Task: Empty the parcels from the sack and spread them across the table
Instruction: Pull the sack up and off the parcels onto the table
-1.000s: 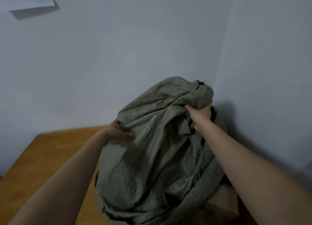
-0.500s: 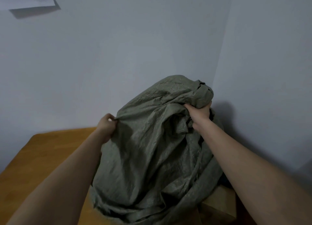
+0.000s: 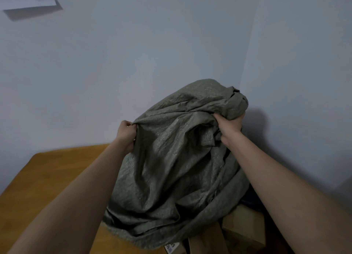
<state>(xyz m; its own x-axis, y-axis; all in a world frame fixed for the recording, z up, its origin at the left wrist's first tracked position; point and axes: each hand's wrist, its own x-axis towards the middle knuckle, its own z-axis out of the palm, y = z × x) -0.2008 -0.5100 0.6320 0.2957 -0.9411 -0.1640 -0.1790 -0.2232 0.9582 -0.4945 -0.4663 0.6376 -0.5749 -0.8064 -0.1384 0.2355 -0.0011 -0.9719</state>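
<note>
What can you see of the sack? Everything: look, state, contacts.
The sack is grey-green woven fabric, heavily crinkled and slack. It is held up bunched, its lower folds draping onto the wooden table. The left hand grips a pinch of cloth at its left edge; the right hand clutches a gathered wad near the top right. Brown cardboard parcels show at its lower right edge, one with a white label. Its opening is not visible.

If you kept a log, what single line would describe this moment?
left hand grips sack | right hand grips sack top | cardboard parcels showing beneath | table
</note>
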